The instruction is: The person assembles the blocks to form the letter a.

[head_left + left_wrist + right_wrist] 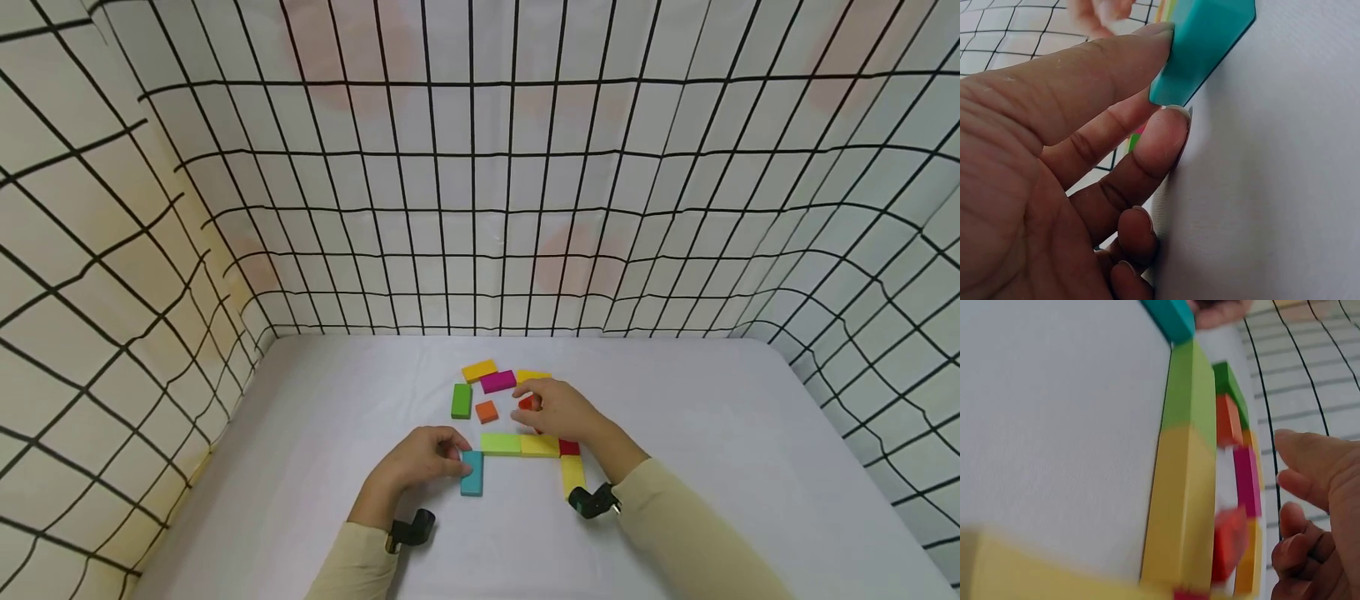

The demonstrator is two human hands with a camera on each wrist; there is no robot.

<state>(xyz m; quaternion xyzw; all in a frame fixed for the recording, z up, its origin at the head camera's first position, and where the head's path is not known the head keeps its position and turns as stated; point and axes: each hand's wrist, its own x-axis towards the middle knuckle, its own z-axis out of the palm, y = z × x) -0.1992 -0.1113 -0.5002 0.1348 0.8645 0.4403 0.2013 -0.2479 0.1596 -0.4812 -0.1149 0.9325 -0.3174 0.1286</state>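
My left hand (pixel 422 457) pinches the upper left part of a teal block (pixel 473 481) with its thumb and index finger. The block lies on the table, its far end near a lime green block (pixel 500 444). That one joins end to end with a yellow block (pixel 538 447), then a dark red block (pixel 570 448) at the corner and another yellow block (pixel 573 473) toward me. Above a red block (pixel 1230 540) hovers my right hand (pixel 564 408), fingers loosely bent and apart, holding nothing. It partly hides the red block in the head view.
Behind the row lie loose blocks: green (pixel 461 402), small orange (pixel 487 412), magenta (pixel 498 382), yellow-orange (pixel 480 371) and yellow (pixel 533 376). A white cloth covers the table (pixel 315 400). Black wire mesh (pixel 471 208) walls the back and both sides.
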